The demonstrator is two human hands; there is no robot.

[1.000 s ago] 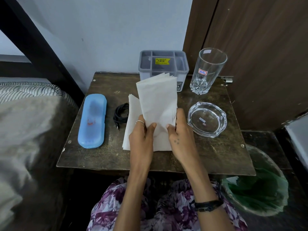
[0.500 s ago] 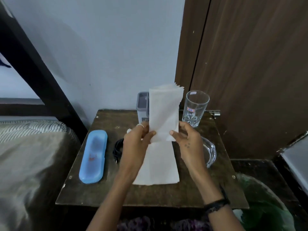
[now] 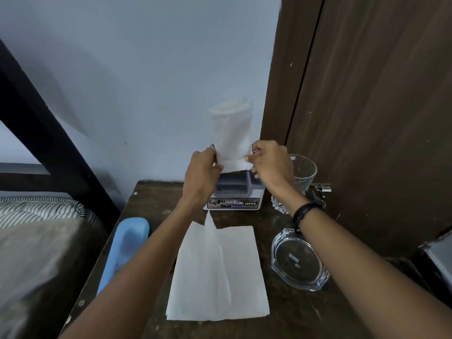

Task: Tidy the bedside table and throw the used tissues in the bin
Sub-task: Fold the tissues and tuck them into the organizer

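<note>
Both hands hold one stack of white folded tissues (image 3: 232,133) upright over the grey organiser box (image 3: 234,194) at the back of the dark wooden bedside table (image 3: 156,199). My left hand (image 3: 203,172) pinches its lower left edge, my right hand (image 3: 269,160) its lower right edge. The stack's lower end sits at the box's top opening. A second white tissue (image 3: 217,272) lies flat on the table between my forearms.
A blue case (image 3: 127,243) lies along the table's left edge. A glass ashtray (image 3: 299,260) and a drinking glass (image 3: 304,172) stand on the right. A bed (image 3: 36,241) is on the left, a brown door (image 3: 367,118) on the right.
The camera tilted up and the bin left the view. Both hands carried the tissue stack up and back from the table's middle to above the organiser box. One tissue stayed flat on the table.
</note>
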